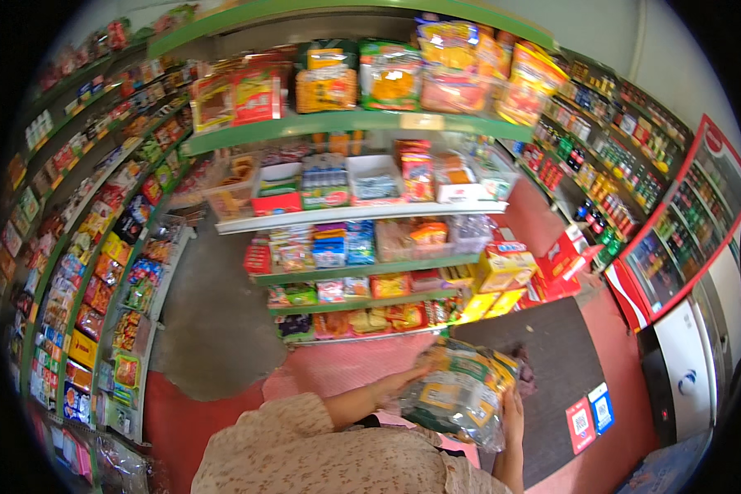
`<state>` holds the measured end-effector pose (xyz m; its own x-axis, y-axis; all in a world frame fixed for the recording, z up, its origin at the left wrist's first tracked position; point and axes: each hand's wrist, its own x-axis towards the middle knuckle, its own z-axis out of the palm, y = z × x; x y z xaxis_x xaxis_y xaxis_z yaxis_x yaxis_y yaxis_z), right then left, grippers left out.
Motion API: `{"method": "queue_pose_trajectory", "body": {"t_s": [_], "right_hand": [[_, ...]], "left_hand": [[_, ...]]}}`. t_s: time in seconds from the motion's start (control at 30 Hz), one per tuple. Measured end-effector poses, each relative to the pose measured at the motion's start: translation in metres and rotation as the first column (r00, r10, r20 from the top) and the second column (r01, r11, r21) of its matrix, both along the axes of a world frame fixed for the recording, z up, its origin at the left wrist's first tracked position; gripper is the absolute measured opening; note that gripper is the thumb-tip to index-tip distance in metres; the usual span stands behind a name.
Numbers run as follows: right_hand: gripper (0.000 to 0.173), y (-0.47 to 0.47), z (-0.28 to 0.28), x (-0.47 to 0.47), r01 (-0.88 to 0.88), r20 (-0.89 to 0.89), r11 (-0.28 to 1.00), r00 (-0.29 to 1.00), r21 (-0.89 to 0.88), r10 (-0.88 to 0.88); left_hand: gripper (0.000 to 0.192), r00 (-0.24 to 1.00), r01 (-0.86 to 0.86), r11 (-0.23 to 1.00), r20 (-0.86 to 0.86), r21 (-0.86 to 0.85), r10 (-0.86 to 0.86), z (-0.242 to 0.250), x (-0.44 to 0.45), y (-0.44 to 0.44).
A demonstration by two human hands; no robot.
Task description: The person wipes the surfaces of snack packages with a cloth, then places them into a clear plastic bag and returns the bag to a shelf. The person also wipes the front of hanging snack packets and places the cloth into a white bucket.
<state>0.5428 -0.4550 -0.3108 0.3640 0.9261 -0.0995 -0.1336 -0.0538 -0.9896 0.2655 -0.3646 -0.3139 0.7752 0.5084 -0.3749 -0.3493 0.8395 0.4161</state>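
Between my two hands is a bulky, shiny plastic package point(460, 389) with green, yellow and clear areas, bearing writing. My left hand point(406, 381) grips its left side, the fingers partly hidden by the plastic. Against the right edge lies my right hand point(512, 410), its fingers along the wrapper. The package is held in front of my body, above a dark counter top point(549, 346). What is inside the package cannot be made out. A small dark purple crumpled item point(527, 370) shows just beyond its right edge.
A stand of green-edged shelves point(370, 268) with snack packets faces me. Yellow boxes point(506, 267) are stacked at its right end. Two cards with printed codes point(580, 426) lie on the counter. At right stands a red-framed drinks fridge point(685, 228); snack shelves point(92, 290) line the left.
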Motion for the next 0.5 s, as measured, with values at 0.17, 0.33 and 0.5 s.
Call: {"method": "queue_pose_trajectory", "body": {"t_s": [0.17,0.33,0.5], "right_hand": [[0.028,0.107,0.026,-0.195,-0.551,-0.225,0.834,0.816,-0.027,0.532],[0.035,0.167,0.031,-0.382,-0.757,-0.207,0.646,0.651,-0.099,0.73],[0.039,0.192,0.023,-0.516,-0.935,-0.564,0.326,0.344,-0.138,0.751]], "left_hand": [[0.047,0.846,-0.533,0.846,0.012,0.0,0.533,-0.011,-0.213,-0.019],[0.041,0.475,-0.863,0.504,0.281,-0.037,0.834,-0.008,-0.363,-0.065],[0.047,0.174,-0.981,0.19,0.231,-0.049,0.957,0.025,-0.442,-0.125]]}}
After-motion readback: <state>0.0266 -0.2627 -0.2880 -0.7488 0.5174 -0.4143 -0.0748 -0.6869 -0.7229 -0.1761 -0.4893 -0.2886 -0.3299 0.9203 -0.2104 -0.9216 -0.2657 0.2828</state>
